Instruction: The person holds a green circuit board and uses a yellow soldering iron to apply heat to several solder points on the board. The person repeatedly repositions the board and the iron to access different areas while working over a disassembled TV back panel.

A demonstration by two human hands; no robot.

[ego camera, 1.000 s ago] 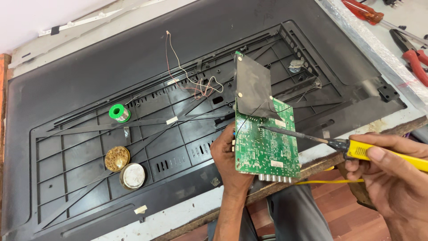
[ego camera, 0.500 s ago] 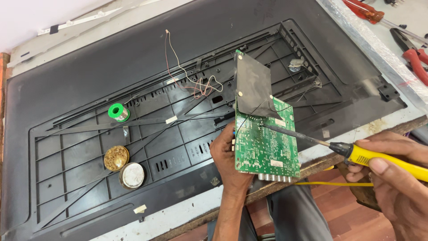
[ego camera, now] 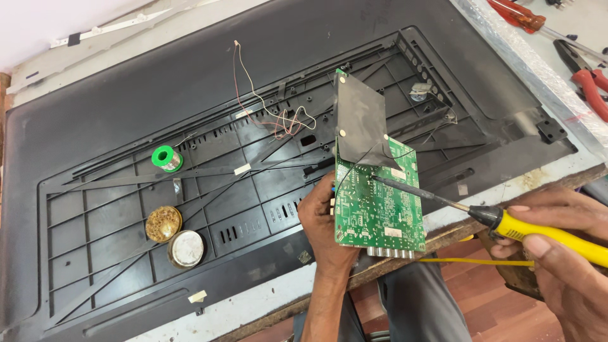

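My left hand grips the left edge of a green circuit board and holds it upright over the near edge of a large black plastic back cover. A dark grey sheet covers the board's upper part. My right hand holds a yellow-handled soldering iron. Its dark metal tip touches the board near the sheet's lower edge.
On the cover lie a green solder spool, a brass-coloured open tin, a round silver lid and thin loose wires. Red-handled pliers and a red screwdriver lie at the far right. A yellow cord runs below the board.
The soldering iron tip has slid a little to the left along the board, with my right hand shifting slightly. The board and my left hand stay in place.
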